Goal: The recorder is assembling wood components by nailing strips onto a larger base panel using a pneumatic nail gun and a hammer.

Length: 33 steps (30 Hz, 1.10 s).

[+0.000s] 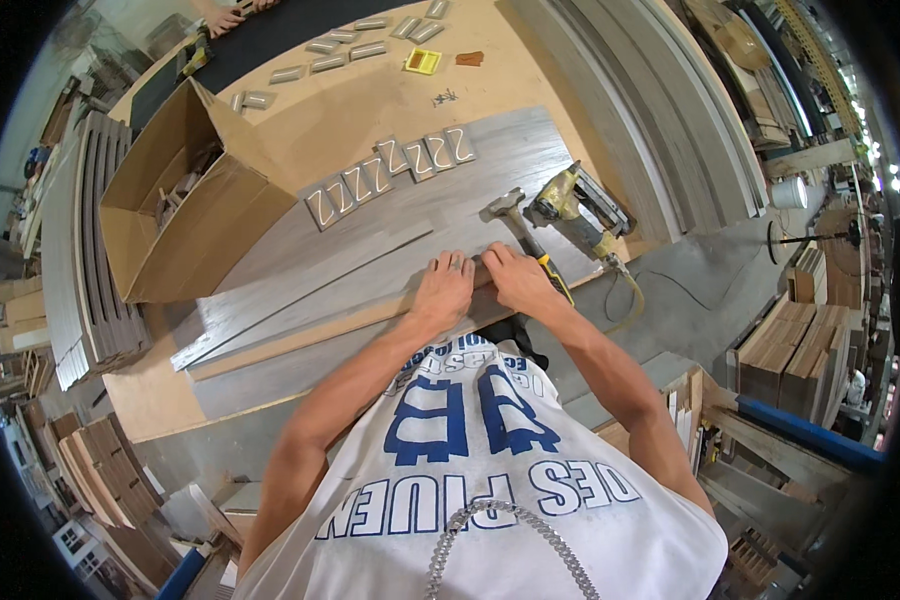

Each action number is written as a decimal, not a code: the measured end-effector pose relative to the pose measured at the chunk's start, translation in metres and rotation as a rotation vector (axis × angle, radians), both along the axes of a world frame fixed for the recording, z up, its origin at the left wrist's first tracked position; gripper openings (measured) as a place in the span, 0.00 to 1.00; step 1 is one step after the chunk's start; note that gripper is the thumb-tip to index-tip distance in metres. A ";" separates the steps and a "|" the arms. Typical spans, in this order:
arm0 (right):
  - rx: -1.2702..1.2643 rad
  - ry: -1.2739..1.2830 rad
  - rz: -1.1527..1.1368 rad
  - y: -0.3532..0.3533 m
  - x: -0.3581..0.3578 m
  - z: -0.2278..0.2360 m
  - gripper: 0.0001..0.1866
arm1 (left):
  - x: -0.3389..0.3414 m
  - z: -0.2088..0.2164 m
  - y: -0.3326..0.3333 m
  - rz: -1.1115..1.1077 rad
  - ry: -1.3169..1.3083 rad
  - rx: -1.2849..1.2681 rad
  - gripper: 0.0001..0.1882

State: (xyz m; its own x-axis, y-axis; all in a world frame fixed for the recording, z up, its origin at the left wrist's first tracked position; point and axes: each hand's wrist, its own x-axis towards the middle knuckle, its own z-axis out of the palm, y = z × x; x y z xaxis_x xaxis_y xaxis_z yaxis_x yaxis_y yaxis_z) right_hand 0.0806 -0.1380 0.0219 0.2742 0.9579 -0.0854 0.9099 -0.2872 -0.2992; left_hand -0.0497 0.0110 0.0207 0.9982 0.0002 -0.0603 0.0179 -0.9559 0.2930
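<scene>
A long wooden strip [300, 345] with a pale edge and a grey face lies slantwise across the grey plank near me. Both hands grip its right end: my left hand [445, 287] has its fingers curled over it, and my right hand [515, 275] is closed on it just beside. The undersides of my fingers are hidden. Beyond it runs a thin grey strip [310, 297], roughly parallel. Right of my right hand lie a hammer [532, 240] with a black and yellow handle and a nail gun [575, 205] with a hose attached.
Several small grey pieces [375, 177] with squiggles of glue rest on the grey plank [515, 140]. An open cardboard box [200, 245] of scraps stands left. Farther back are small blocks [368, 50], a yellow case [423, 61] and screws [445, 98]. Stacked grey boards [660, 110] border the right.
</scene>
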 end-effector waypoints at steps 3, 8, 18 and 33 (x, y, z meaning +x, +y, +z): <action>0.092 0.065 -0.087 -0.008 -0.003 -0.009 0.25 | -0.001 -0.015 -0.001 -0.006 -0.056 0.031 0.25; 0.101 0.180 -0.077 -0.006 0.003 -0.002 0.28 | -0.006 -0.016 0.008 0.073 -0.029 -0.288 0.27; 0.088 0.204 -0.182 -0.002 -0.007 -0.007 0.21 | -0.021 -0.020 0.017 0.192 -0.066 -0.292 0.29; -0.028 0.383 -0.247 0.059 -0.006 0.000 0.31 | -0.081 -0.024 0.074 0.390 -0.126 -0.278 0.27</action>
State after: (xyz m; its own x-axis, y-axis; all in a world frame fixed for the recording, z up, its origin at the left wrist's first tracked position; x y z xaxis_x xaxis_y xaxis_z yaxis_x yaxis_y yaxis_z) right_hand 0.0742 -0.0792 0.0215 0.4374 0.8637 -0.2504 0.6386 -0.4944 -0.5897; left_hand -0.1311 0.0847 -0.0034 0.9266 0.3759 0.0103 0.3065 -0.7708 0.5586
